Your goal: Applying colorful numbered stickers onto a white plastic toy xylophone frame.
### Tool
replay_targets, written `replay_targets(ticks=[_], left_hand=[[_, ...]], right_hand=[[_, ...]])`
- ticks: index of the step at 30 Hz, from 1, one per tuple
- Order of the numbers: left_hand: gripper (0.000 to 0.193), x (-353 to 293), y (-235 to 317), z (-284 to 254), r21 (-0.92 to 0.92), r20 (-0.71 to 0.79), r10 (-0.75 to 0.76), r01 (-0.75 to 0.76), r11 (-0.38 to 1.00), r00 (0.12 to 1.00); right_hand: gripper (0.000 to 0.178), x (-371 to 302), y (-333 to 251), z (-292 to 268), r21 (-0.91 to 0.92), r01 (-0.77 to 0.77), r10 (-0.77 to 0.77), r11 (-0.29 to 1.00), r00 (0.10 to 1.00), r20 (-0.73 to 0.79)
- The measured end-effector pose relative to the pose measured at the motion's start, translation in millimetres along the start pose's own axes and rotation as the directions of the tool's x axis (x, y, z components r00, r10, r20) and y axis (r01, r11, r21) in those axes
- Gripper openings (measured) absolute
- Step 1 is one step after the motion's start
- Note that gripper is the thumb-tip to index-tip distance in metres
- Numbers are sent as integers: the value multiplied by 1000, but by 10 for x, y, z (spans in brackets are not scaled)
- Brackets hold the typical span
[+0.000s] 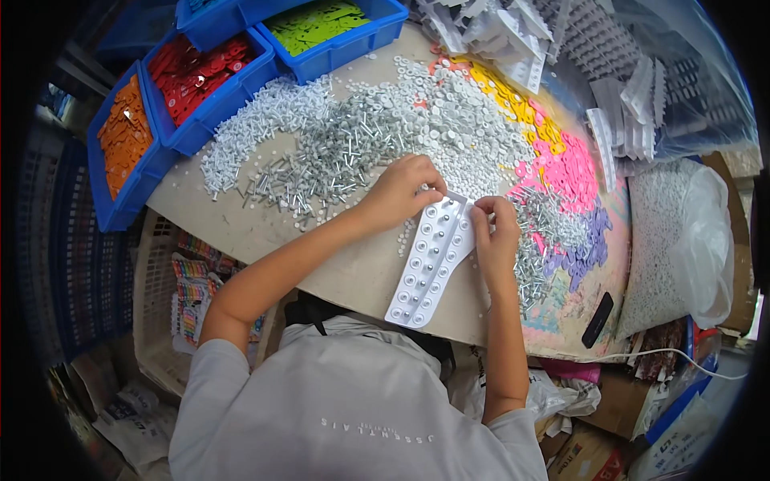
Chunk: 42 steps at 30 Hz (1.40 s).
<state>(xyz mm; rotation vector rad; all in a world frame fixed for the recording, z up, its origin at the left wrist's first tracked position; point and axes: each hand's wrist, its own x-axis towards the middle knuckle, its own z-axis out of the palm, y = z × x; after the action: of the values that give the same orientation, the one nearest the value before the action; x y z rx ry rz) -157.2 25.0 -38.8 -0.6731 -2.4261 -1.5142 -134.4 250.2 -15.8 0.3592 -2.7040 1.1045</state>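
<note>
A long white plastic strip tray (439, 260) lies slanted at the table's near edge. Round white pieces sit in rows along both its sides, and small metal studs run down its middle. My left hand (405, 191) is closed at the tray's far left corner, its thumb and fingertips pinched close together. At the far right corner my right hand (499, 234) is also closed, with bent fingers and thumb against the tray's edge. What either pinch holds is too small or hidden to make out. Just beyond my hands spread small white round pieces (469, 164).
Metal rivets (337, 156) and white pegs (261, 124) lie in heaps. Pink pieces (571, 172), yellow pieces (513, 96) and purple pieces (587, 248) lie right. Blue bins (212, 128) stand far left. White trays (626, 112) are stacked far right, above a dark phone-like slab (597, 319).
</note>
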Motion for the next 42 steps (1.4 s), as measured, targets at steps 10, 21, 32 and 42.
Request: replay_targets(ticks=[10,21,32,42], left_hand=[[13,28,136,-4,-136,171,-376,400,907,911],[11,-70,3,10,399,74,264,-271,876,962],[5,439,-344,-200,473,-39,160,-123,873,986],[5,550,-439,-130,593,45,149,-146,792,988]], right_hand=[[10,-7,-26,51,96,-173,168,980,984,53],[13,-37,-86,93,-315,355,-396,880,915,-75],[7,-91,80,-286,-206,48,-90,977,975,-201],[7,386,526,-511,-422,37,-98,906,988,-123]])
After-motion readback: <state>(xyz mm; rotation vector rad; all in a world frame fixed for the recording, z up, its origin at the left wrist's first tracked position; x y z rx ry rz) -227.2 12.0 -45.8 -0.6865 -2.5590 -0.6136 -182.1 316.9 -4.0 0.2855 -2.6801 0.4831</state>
